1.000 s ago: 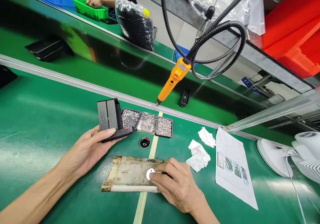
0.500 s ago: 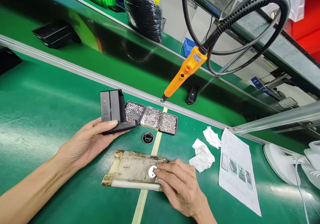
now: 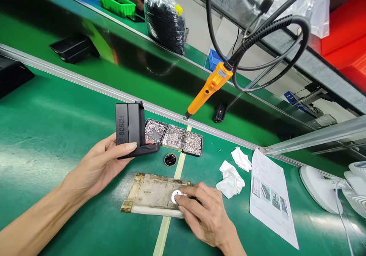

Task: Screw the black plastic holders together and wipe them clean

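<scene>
My left hand (image 3: 98, 164) grips a black plastic housing (image 3: 122, 124) marked BOSCH, its thumb across the lower front and the fingers behind. The housing is held upright above the bench, with a foot sticking out to the right. Low on the right, my right hand (image 3: 204, 214) has its fingertips on a small white disc (image 3: 175, 196) with small holes, over the right part of a worn, taped board (image 3: 154, 191). Fingers cover part of the disc. Beyond the board lies a small round black part (image 3: 170, 159).
Three trays of small metal parts, a left tray (image 3: 146, 130), middle tray (image 3: 163, 143) and right tray (image 3: 201, 149), stand behind. An orange electric screwdriver (image 3: 207, 90) hangs over the rail. White cloths (image 3: 231, 180), a printed sheet (image 3: 271, 199) and a white fan (image 3: 314, 187) are right.
The view has shifted slightly. The fingers of my right hand now cover the disc's lower right edge. My left hand keeps hold of the housing, which has hardly moved.
</scene>
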`<move>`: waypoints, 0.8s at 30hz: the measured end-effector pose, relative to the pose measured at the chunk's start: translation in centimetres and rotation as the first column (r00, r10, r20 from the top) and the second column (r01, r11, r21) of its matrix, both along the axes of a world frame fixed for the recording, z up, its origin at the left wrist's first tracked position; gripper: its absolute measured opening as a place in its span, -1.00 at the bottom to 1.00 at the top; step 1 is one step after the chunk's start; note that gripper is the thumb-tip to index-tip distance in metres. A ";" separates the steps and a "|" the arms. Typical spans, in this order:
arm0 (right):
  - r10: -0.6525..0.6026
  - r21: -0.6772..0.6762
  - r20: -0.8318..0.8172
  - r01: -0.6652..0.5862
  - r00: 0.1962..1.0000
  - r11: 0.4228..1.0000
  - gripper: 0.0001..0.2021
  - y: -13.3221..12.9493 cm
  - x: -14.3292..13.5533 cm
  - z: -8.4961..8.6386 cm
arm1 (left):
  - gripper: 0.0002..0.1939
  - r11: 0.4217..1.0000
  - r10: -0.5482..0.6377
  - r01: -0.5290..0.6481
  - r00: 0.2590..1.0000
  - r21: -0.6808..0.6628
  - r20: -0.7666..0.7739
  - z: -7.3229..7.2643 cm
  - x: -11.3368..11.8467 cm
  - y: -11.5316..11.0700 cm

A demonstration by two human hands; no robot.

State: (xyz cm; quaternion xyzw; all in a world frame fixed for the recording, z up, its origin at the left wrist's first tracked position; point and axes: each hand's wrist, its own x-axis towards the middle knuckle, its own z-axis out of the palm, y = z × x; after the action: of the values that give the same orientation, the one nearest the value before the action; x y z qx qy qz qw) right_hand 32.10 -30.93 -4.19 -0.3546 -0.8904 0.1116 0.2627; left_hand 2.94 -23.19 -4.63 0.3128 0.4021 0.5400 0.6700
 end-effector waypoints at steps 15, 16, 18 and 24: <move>-0.154 0.543 -0.008 0.133 0.988 0.829 -0.57 0.3 -4.9 2.6 | -0.34 0.984 -0.112 0.118 0.992 -0.130 0.054 2.0 5.8 -6.2; -0.133 0.541 -0.047 0.137 0.990 0.830 -0.57 0.4 -4.6 2.4 | -0.37 0.986 -0.127 0.132 0.991 -0.102 0.051 1.8 5.8 -6.4; -0.120 0.493 -0.172 0.191 0.978 0.849 -0.54 0.2 -4.0 1.9 | -0.40 0.974 -0.224 0.225 0.973 -0.015 0.053 1.6 5.5 -6.2; -0.250 -0.141 -0.579 0.207 0.776 0.968 -0.41 -1.0 -2.8 0.8 | -0.24 0.940 -0.332 0.331 0.943 0.082 -0.002 2.0 4.4 -3.7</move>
State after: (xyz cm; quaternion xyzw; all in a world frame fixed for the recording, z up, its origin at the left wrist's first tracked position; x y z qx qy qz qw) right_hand 29.28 -31.91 -3.34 -0.4161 -0.7099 0.2146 0.5261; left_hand 7.31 -26.89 -2.65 0.3996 0.3176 0.4371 0.7405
